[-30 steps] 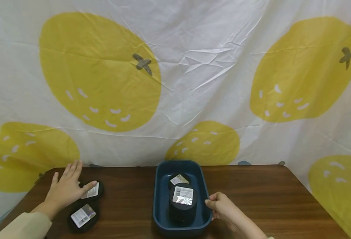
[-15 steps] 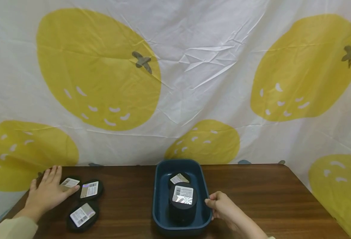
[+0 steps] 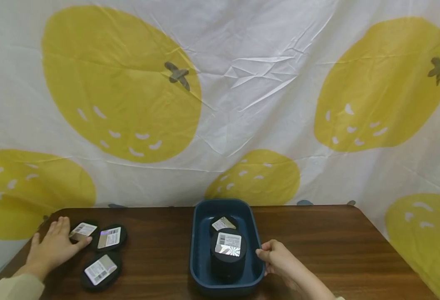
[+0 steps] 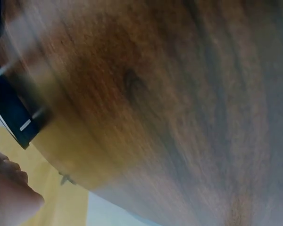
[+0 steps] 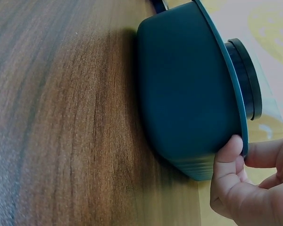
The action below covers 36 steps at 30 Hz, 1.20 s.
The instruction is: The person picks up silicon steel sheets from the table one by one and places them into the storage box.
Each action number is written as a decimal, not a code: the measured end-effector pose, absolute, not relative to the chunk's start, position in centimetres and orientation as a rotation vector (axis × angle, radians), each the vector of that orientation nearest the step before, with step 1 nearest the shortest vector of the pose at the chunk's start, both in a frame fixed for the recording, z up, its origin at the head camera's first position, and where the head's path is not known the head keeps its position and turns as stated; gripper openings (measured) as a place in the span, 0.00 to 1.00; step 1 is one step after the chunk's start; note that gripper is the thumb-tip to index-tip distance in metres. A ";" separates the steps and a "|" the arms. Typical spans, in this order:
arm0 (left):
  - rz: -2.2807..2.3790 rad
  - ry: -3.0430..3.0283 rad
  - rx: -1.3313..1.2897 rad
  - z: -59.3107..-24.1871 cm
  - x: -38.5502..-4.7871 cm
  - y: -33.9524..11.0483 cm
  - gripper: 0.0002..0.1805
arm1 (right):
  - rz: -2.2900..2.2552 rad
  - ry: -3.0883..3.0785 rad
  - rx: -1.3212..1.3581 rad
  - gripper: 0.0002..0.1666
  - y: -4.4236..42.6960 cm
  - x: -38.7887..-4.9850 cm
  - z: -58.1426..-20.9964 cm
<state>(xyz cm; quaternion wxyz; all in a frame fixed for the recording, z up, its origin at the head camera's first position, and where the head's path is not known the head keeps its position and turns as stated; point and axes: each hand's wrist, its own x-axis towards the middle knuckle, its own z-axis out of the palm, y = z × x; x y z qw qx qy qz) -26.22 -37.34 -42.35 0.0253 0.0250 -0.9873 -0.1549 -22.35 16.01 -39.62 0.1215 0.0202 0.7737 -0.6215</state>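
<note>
In the head view, a dark blue rectangular tub (image 3: 201, 266) stands on the table and holds black round containers with silver-white labels. The nearer container (image 3: 228, 250) is taller than the farther one (image 3: 223, 223). My right hand (image 3: 277, 258) pinches the tub's right rim; the right wrist view shows thumb and fingers on either side of that rim. On the left, my left hand (image 3: 51, 252) is spread beside a black labelled container (image 3: 84, 230), thumb extended along its near side. Whether it touches is unclear. Two similar containers lie nearby, one right (image 3: 110, 237) and one nearer (image 3: 101, 271).
The dark wooden table (image 3: 317, 237) extends to both sides of the tub. Behind it hangs a white curtain (image 3: 249, 104) printed with yellow fruit. A dark container (image 4: 12, 110) is partly seen at the left wrist view's edge.
My left hand has moved left and slightly nearer, away from above the right-hand container to beside the far-left one, uncovering labels. My right hand stays at the tub's rim.
</note>
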 end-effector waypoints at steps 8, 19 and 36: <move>-0.490 -3.086 0.056 -42.3 -26.6 -37.7 0.60 | -1.843 2.224 -0.003 0.11 16.1 -22.3 -39.4; -0.450 -3.064 -0.038 -43.1 -27.3 -37.7 0.56 | -1.851 2.220 -0.014 0.11 16.1 -22.3 -39.5; -0.494 -3.058 0.046 -42.5 -27.2 -37.2 0.58 | -1.847 2.218 0.000 0.11 16.2 -22.2 -39.5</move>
